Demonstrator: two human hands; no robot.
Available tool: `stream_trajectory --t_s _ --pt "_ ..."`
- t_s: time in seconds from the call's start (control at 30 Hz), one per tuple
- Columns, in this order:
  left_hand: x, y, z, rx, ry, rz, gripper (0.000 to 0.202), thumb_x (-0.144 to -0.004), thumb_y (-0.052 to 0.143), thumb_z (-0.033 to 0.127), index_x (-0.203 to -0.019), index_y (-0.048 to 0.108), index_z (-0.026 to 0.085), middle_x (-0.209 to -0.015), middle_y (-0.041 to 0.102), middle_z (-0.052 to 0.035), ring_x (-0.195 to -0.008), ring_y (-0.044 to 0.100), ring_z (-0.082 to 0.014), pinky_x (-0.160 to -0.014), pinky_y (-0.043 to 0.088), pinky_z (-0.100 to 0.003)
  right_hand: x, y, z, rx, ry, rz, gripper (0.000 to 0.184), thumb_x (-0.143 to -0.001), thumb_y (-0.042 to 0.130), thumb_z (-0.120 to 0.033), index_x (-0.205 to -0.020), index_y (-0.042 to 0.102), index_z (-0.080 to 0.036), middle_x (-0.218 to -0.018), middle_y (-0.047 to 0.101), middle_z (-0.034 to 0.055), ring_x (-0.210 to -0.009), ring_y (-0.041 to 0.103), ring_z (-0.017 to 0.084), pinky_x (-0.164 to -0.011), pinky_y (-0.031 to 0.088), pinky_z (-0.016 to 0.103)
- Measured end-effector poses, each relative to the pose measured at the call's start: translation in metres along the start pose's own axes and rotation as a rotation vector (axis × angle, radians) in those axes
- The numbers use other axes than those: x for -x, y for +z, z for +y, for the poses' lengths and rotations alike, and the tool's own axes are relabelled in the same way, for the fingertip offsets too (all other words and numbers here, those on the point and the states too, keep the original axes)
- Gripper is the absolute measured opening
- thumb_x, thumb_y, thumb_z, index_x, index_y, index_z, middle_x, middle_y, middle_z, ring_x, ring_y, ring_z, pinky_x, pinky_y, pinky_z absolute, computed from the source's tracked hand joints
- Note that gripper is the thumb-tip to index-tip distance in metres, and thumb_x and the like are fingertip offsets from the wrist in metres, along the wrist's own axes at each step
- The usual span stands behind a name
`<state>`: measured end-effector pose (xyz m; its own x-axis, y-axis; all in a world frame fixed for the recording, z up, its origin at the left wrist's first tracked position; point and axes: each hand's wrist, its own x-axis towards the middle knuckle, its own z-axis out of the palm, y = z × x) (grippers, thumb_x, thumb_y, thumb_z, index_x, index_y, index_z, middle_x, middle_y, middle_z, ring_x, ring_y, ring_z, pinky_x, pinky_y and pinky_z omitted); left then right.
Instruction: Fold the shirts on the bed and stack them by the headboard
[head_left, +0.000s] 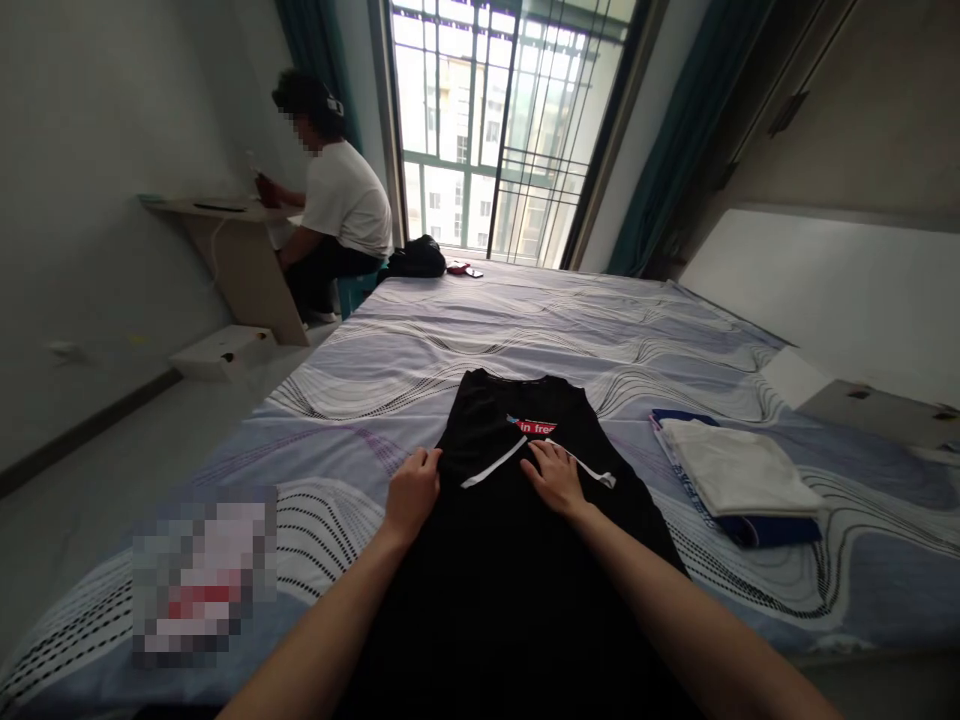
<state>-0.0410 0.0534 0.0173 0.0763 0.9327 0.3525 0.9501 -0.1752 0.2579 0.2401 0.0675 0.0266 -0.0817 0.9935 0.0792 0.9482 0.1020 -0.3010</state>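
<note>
A black T-shirt (517, 560) lies spread on the bed in front of me, with its neckline away from me. On its chest is a red printed label (535, 428) with white lettering, partly covered. Two white stripes (495, 465) slant across the shirt, one on each side of the middle. My left hand (415, 492) is closed on the shirt's left edge, fingertips pinching the fabric. Flat on the middle of the shirt rests my right hand (556, 478), fingers stretched out and slightly apart, touching the right stripe.
The bed has a wavy-patterned sheet (525, 320). Folded white and blue cloths (739, 470) lie at the right, near a white box (877, 410). A blurred-out item (206, 580) is at the near left. Beyond the bed, a person (345, 200) sits at a desk (240, 250).
</note>
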Motion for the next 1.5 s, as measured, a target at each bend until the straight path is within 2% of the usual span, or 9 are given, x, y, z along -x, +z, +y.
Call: stream_trajectory --t_s 0.17,0.3,0.43,0.6,0.83,0.93,1.13,1.33,1.5 --pt "0.001 0.001 0.0 -0.016 -0.008 0.022 0.034 -0.09 0.045 0.008 -0.117 0.062 0.019 -0.099 0.067 -0.0072 -0.092 0.065 -0.0217 -0.082 0.049 -0.031 -0.068 -0.001 -0.049 -0.251 0.424 -0.067 0.05 -0.086 0.061 -0.042 -0.127 0.066 -0.014 -0.125 0.069 0.0173 -0.117 0.063 0.032 -0.091 0.049 0.034" --pt "0.0 -0.003 -0.001 0.043 -0.184 0.079 0.034 -0.088 0.046 0.008 -0.117 0.059 0.019 -0.107 0.068 -0.0079 -0.094 0.065 -0.0211 -0.08 0.049 -0.031 -0.109 -0.005 -0.059 -0.283 0.404 -0.148 0.026 -0.074 0.068 -0.027 -0.095 0.077 -0.015 -0.099 0.076 0.0164 -0.098 0.071 0.033 -0.074 0.05 0.031" --pt "-0.003 -0.004 -0.003 0.056 -0.246 0.133 0.028 -0.086 0.053 0.014 -0.112 0.06 0.019 -0.102 0.066 -0.0076 -0.097 0.062 -0.0241 -0.079 0.048 -0.033 -0.142 -0.002 -0.057 -0.328 0.37 -0.169 0.024 -0.075 0.069 -0.038 -0.08 0.076 -0.016 -0.087 0.076 0.0155 -0.092 0.072 0.032 -0.069 0.05 0.03" --pt "-0.007 -0.002 -0.01 0.149 -0.368 0.135 0.009 -0.085 0.052 0.016 -0.079 0.055 0.022 -0.082 0.06 -0.0031 -0.081 0.059 -0.0212 -0.071 0.045 -0.032 -0.187 0.016 -0.081 -0.418 0.341 -0.17 0.035 -0.063 0.083 -0.049 -0.072 0.071 -0.017 -0.083 0.075 0.0135 -0.086 0.071 0.029 -0.067 0.051 0.03" --pt "-0.01 0.007 -0.022 0.419 -0.408 0.308 0.021 -0.079 0.054 0.01 -0.095 0.058 0.023 -0.088 0.053 -0.0014 -0.079 0.056 -0.0178 -0.077 0.048 -0.032 -0.243 0.036 -0.133 -0.596 0.218 -0.101 0.022 -0.071 0.077 -0.04 -0.076 0.072 -0.019 -0.078 0.073 0.0035 -0.079 0.068 0.02 -0.068 0.05 0.026" --pt "-0.011 0.01 -0.024 0.478 -0.421 0.318 0.011 -0.08 0.054 0.013 -0.082 0.055 0.024 -0.085 0.053 -0.0015 -0.08 0.057 -0.0192 -0.08 0.05 -0.035 -0.253 0.043 -0.147 -0.649 0.158 -0.103 0.026 -0.077 0.072 -0.043 -0.089 0.073 -0.02 -0.082 0.073 -0.0002 -0.073 0.066 0.014 -0.065 0.049 0.021" --pt "-0.009 0.009 -0.021 0.473 -0.431 0.342 0.033 -0.081 0.049 0.008 -0.108 0.057 0.025 -0.102 0.053 -0.0058 -0.098 0.059 -0.0227 -0.093 0.053 -0.041 -0.261 0.037 -0.152 -0.487 0.197 -0.228 0.04 -0.073 0.076 -0.05 -0.092 0.072 -0.015 -0.084 0.074 0.0079 -0.076 0.069 0.021 -0.065 0.051 0.027" --pt "-0.01 0.008 -0.022 0.498 -0.343 0.253 0.032 -0.076 0.047 0.002 -0.085 0.068 0.024 -0.101 0.052 -0.006 -0.101 0.058 -0.0214 -0.097 0.052 -0.039 -0.247 0.007 -0.117 -0.291 0.184 -0.572 0.039 -0.052 0.094 -0.032 -0.078 0.073 -0.012 -0.068 0.071 0.0084 -0.068 0.071 0.026 -0.063 0.053 0.033" --pt "-0.014 0.008 -0.027 0.522 -0.338 0.263 0.024 -0.075 0.05 0.006 -0.077 0.066 0.023 -0.099 0.056 -0.0053 -0.099 0.059 -0.0218 -0.098 0.051 -0.04 -0.216 -0.013 -0.09 -0.345 0.059 -0.587 0.019 -0.071 0.084 -0.028 -0.079 0.073 -0.015 -0.068 0.072 0.0033 -0.066 0.069 0.018 -0.065 0.052 0.025"
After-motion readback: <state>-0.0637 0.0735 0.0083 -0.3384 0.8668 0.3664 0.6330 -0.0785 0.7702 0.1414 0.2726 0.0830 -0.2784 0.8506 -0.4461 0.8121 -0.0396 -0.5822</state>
